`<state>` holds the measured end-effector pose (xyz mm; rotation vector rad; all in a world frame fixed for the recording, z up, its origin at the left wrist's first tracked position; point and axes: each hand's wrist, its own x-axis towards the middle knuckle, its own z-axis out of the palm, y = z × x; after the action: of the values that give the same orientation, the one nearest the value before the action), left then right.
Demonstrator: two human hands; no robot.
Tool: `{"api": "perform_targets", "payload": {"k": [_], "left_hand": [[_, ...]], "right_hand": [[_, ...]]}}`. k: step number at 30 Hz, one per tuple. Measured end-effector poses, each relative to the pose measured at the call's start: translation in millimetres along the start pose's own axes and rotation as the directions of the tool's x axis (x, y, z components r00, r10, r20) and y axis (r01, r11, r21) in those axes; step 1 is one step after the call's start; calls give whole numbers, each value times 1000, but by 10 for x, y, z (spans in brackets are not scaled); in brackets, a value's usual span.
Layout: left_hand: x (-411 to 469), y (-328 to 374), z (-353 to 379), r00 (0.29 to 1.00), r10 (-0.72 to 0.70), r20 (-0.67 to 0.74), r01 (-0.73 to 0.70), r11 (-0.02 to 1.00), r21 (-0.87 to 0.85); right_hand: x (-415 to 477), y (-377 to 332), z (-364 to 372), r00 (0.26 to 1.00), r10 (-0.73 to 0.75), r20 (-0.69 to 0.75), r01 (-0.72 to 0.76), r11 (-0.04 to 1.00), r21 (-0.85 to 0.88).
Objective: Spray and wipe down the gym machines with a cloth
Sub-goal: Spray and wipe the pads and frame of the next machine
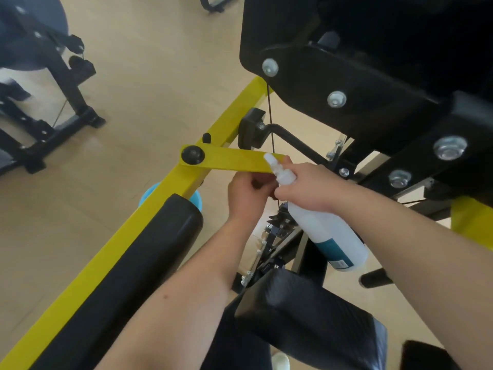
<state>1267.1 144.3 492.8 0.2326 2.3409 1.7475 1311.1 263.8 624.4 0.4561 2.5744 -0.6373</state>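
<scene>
Bottle [324, 229] is gripped at its neck by the right hand [306, 188]; light, stiff plastic, probably slippery wet. Left hand [246, 194] is curled beside it, hold unclear.

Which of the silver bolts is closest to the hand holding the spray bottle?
The small bolt right beside the right hand. The larger bolts sit farther off on the black plates.

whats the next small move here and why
Probably press the sprayer. The right hand grips the bottle by its neck, nozzle close over the yellow bar. The left hand curls beside the neck; its grip is hidden. No cloth shows, so wiping likely comes later.
</scene>
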Motion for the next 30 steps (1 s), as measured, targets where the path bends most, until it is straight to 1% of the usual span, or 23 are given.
{"api": "perform_targets", "payload": {"k": [2,3,6,7,8,10,12,13,14,15,16,17,18,19,20,21,22,24,26,27,30], "left_hand": [[11,-60,81,1000,13,0,-13,1000,1],[27,-163,108,1000,15,-11,-15,999,30],[140,-546,77,1000,11,-20,-4,959,283],[173,-597,71,1000,-31,-7,31,947,319],[182,-558,73,998,-58,22,49,950,308],[127,-311,56,996,-49,77,37,990,139],[115,-69,127,998,13,62,-10,999,-42],[130,-8,166,999,19,43,-15,996,-87],[152,6,197,999,24,36,-21,996,-92],[168,-47,199,999,32,31,-31,999,-40],[178,-136,172,999,32,38,-34,998,58],[194,-257,127,999,1,47,-10,983,183],[165,-372,70,997,-64,50,46,950,309],[118,-477,6,989,-141,48,111,913,392],[84,-566,-18,981,-192,30,162,891,425],[59,-596,-12,979,-204,18,176,883,436],[58,-591,14,977,-215,8,191,887,421],[67,-562,65,977,-213,-1,207,946,248],[14,-444,61,975,-224,-3,223,971,85],[-43,-399,47,974,-225,-7,225,974,41],[-235,-393,48,975,-224,-10,224,974,19]], "right_hand": [[8,7,-9,1000,0,12,0,1000,-6],[15,16,-8,1000,4,28,-4,1000,2],[24,10,-27,999,30,41,-30,1000,-5],[31,20,-29,998,29,56,-28,999,-17],[24,14,-37,999,6,53,-5,1000,-20],[8,9,-45,999,5,34,-4,999,-34],[-8,-3,-30,999,36,32,-34,998,-45],[8,-4,-25,997,54,50,-52,998,-41],[6,-43,-36,998,41,52,-40,999,-10],[22,-18,-24,997,49,66,-48,999,-15],[5,-25,-28,998,36,53,-35,999,-24],[12,-9,-36,998,21,62,-18,999,-42],[-19,-30,-45,998,19,59,-17,999,-46],[-22,-20,-36,998,24,64,-21,998,-53],[-61,-45,-36,998,16,56,-13,999,-44],[-60,-22,-28,998,17,65,-15,999,-35],[-76,-28,-32,998,13,57,-12,1000,-23],[-75,-20,-34,999,9,50,-8,1000,-26],[-48,-4,-27,999,11,47,-10,1000,-18],[-40,2,-22,999,8,50,-7,1000,-12],[-17,25,3,1000,4,19,-4,1000,6]]}}
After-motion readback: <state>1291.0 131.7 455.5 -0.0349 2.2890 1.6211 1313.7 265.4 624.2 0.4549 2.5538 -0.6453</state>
